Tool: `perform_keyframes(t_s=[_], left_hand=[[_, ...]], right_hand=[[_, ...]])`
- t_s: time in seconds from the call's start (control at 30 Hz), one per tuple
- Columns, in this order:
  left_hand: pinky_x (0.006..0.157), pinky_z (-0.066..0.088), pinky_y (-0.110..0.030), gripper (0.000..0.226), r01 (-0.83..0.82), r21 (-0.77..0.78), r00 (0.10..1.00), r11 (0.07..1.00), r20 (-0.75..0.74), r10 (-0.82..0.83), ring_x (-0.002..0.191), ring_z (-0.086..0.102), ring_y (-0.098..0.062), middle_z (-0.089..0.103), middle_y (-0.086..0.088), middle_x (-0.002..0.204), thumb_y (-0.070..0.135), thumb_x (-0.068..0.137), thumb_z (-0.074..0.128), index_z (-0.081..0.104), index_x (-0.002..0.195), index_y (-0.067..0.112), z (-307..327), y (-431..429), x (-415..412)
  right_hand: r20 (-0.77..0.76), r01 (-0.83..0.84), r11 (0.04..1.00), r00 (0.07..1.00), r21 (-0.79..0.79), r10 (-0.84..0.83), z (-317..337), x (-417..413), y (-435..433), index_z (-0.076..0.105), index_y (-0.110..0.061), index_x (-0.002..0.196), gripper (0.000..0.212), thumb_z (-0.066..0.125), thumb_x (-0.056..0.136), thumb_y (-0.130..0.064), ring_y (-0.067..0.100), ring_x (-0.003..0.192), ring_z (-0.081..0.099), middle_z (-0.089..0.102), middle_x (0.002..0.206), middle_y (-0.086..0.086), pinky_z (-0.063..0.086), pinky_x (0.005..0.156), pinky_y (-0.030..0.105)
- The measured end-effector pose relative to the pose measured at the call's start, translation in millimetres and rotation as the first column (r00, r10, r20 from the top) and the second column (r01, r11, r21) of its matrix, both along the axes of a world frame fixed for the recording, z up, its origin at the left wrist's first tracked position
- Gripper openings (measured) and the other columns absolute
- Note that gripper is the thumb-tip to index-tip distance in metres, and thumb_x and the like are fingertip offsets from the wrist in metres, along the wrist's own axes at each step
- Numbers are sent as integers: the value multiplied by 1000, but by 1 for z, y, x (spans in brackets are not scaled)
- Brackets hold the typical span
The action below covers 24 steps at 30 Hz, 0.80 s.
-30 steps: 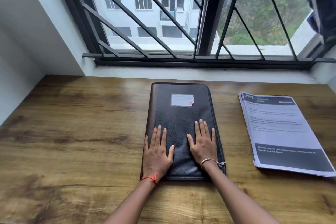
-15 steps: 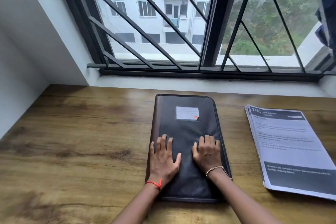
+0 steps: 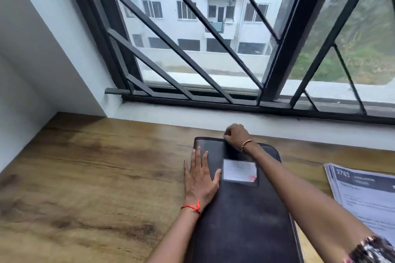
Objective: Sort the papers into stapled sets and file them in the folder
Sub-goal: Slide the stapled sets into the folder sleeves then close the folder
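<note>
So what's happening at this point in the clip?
A person sits at a wooden desk under a barred window, working on a closed black folder. The left hand lies flat on the folder's left edge, holding it down. The right hand is curled at the far top edge, apparently pinching something there, perhaps a zip pull, though the fingers hide it. A stack of printed papers waits to the right, untouched.

folder [image 3: 245, 209] on table [image 3: 85, 177], papers [image 3: 363, 194] right

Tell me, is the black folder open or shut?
Shut. The black folder lies flat with its cover down. The left hand presses on it; the right hand is closed at its far edge.
</note>
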State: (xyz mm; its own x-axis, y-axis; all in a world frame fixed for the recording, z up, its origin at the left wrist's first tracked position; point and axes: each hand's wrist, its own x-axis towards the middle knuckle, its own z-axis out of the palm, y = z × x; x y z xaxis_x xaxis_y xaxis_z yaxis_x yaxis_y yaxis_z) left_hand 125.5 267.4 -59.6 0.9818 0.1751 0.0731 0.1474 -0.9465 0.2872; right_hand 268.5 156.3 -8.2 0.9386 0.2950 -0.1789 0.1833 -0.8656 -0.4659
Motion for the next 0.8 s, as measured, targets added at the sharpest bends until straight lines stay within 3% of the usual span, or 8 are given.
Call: perform_keyframes(t_s=[0.07,0.17,0.23,0.3,0.4,0.5,0.6,0.8], left_hand=[[88,50,-48,65,-21,-13,1000,1000,17,21,124,45,-21,54,-7,133,55,75,36,58,122,15,-4,1,3],[94,45,-48,66,-34,-8,999,999,32,34,130,33,-20,46,-8,141,53,78,36,44,131,14,-9,-5,-5],[98,41,-48,66,-32,19,999,999,34,31,132,33,-20,43,-9,144,52,79,36,47,132,13,-9,-10,-10],[101,38,-49,67,-36,42,999,998,33,34,134,35,-22,40,-10,146,52,80,36,49,133,12,-7,-13,-10],[107,29,-49,67,-38,62,999,997,40,36,135,35,-22,37,-11,147,51,81,36,47,134,13,-8,-14,-8],[104,31,-55,67,-29,75,1000,997,7,29,133,37,-23,38,-12,147,50,80,36,45,134,12,-7,-15,-7],[103,22,-61,70,-38,60,999,997,-14,39,134,33,-24,37,-13,147,48,77,37,41,136,12,-6,-17,-2],[105,12,-58,73,-55,67,998,996,-14,56,136,32,-24,33,-12,150,48,78,38,38,140,11,-3,-20,-2]], right_hand=[[-113,-179,983,978,-39,174,2,22,22,70,3,98,20,60,84,-6,27,96,62,68,103,18,44,77,26],[-313,-438,896,863,-71,397,0,42,47,70,-2,101,19,61,86,-8,16,76,56,67,89,12,39,61,20],[-392,-539,840,787,-58,477,-4,51,58,70,-3,104,21,59,86,-5,8,63,52,64,82,6,41,53,14],[-463,-550,835,741,-4,486,-4,60,66,69,-2,105,22,59,85,0,3,55,52,62,71,2,43,47,8],[-566,-527,847,679,67,467,-5,74,73,66,3,108,25,58,84,6,2,48,57,62,57,-4,48,46,13],[-653,-511,854,614,99,443,-10,80,74,64,4,108,22,56,87,5,14,54,56,60,67,7,52,50,21],[-666,-503,858,605,107,437,-10,82,72,65,-6,101,17,55,89,1,8,44,53,57,67,6,50,45,20],[-666,-512,852,598,111,446,-8,80,71,66,-9,100,16,57,89,-2,6,41,53,61,52,-5,48,43,19]])
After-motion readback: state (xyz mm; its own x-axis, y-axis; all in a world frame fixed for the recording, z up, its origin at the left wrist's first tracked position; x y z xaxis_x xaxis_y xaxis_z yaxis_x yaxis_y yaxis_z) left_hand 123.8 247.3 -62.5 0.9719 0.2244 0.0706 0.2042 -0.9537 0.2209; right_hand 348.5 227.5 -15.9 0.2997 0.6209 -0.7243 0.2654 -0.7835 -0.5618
